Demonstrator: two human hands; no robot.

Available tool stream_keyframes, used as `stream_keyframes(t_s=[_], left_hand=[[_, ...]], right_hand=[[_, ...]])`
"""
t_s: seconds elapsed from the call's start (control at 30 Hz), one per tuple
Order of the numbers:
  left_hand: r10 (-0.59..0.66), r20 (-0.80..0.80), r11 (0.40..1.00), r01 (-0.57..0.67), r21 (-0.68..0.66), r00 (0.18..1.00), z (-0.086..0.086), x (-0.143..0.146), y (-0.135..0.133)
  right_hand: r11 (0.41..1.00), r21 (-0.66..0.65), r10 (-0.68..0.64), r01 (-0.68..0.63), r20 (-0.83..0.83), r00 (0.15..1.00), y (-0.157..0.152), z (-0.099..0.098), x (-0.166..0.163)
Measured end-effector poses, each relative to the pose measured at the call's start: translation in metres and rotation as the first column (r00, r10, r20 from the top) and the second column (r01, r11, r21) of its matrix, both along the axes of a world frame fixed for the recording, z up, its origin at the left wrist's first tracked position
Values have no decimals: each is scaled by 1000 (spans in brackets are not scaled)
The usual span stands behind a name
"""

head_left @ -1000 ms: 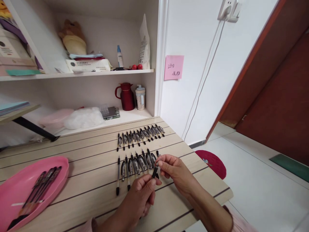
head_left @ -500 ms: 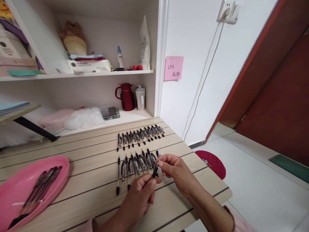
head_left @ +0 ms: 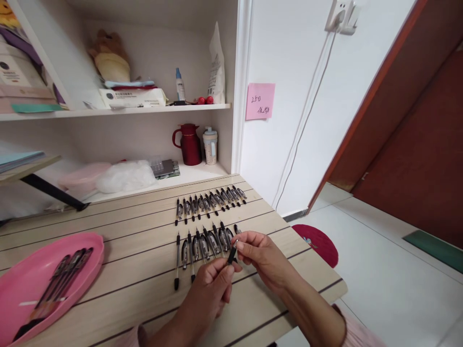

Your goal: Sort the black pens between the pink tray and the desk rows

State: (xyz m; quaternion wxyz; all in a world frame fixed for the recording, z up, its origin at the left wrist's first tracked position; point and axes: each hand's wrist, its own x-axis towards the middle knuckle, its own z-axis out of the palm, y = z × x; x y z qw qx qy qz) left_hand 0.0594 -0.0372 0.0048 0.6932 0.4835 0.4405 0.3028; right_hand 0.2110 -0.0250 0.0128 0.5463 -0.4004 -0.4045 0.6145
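Note:
My left hand (head_left: 213, 286) is closed around a gel pen (head_left: 231, 256), with its black grip sticking out past the thumb. At the pen's tip end, the thumb and fingers of my right hand (head_left: 262, 255) are pinched together on it. Just beyond my hands lies the nearer row of uncapped pens (head_left: 177, 260), with dark clear-sided caps (head_left: 184, 253) between them. One more cap (head_left: 237, 229) lies by my right fingertips. A farther row of pens and caps (head_left: 197, 208) runs across the table. My fingers hide part of the nearer row and the pen's lower end.
A pink tray (head_left: 97, 248) at the left holds several capped pens (head_left: 68, 272). Behind the table (head_left: 137, 270), a shelf carries a red jug (head_left: 190, 144), a cup (head_left: 210, 147) and a plastic bag (head_left: 126, 177). A red stool (head_left: 318, 243) stands beyond the right edge.
Almost nothing differs. Both hands stay on the same pen, with only a very slight shift of the fingers and the view.

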Motion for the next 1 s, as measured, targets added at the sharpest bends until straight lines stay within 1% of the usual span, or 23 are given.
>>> stream_keyframes(t_s=[0.07, 0.13, 0.2, 0.27, 0.37, 0.5, 0.63, 0.77, 0.9, 1.0], left_hand=[[-10, -4, 1000, 10, 0, 1000, 0, 0, 1], [-15, -11, 1000, 15, -2, 1000, 0, 1, 1], [-6, -13, 1000, 6, 2, 1000, 0, 1, 0], [13, -10, 1000, -13, 10, 1000, 1, 1, -1], [23, -9, 1000, -23, 8, 1000, 1, 2, -2], [2, -14, 1000, -2, 9, 1000, 1, 1, 0], [13, -9, 1000, -13, 23, 1000, 2, 0, 5], [18, 22, 999, -19, 28, 1000, 4, -1, 7], [60, 41, 997, -62, 46, 997, 6, -2, 10], [92, 70, 994, -95, 49, 993, 8, -3, 12]], right_hand=[[1000, -8, -4, 4, 3, 1000, 1, -2, 0], [999, -22, 24, -25, -23, 999, 2, -3, -1], [998, -31, 59, -61, -64, 996, 2, -3, 0], [998, -33, 55, -58, -77, 996, 2, -2, 0], [999, -26, 19, -20, -41, 999, 4, -2, 0], [998, -27, 60, -61, -45, 997, 8, -2, 1], [999, -16, 28, -27, 26, 999, 15, 4, -1], [993, -17, 113, -113, 31, 993, 22, 10, -5], [997, -13, 81, -80, 72, 994, 30, 13, -9], [988, -16, 156, -155, 30, 987, 37, 17, -12]])
